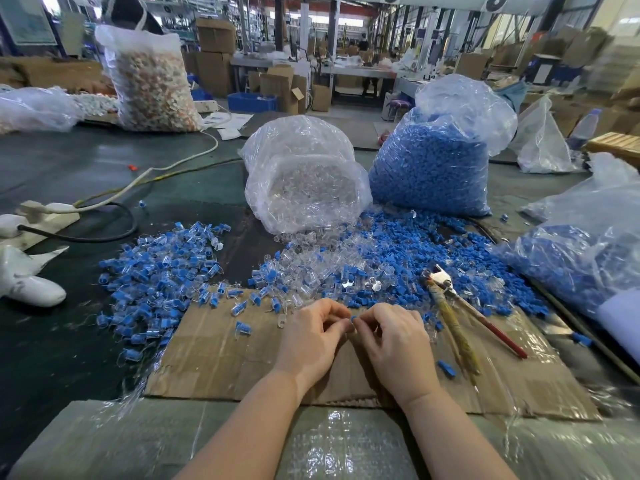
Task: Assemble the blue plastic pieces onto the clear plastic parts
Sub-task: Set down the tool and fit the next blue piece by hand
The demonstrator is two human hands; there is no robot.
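My left hand [311, 336] and my right hand [393, 337] meet fingertip to fingertip over the cardboard sheet [214, 362]. A small blue piece [353, 319] shows between them, pinched by my right fingers. My left fingers are closed on something mostly hidden, seemingly a clear part. Loose clear parts [308, 271] and loose blue pieces [426, 251] lie heaped just beyond my hands. To the left spreads a pile of joined blue-and-clear parts [156, 275].
An open bag of clear parts [304, 178] and a bag of blue pieces [433, 161] stand behind the heaps. Pliers [450, 306] with taped handles lie right of my hands. Another bag of blue pieces [581, 261] sits far right. Cables and a power strip [52, 216] lie left.
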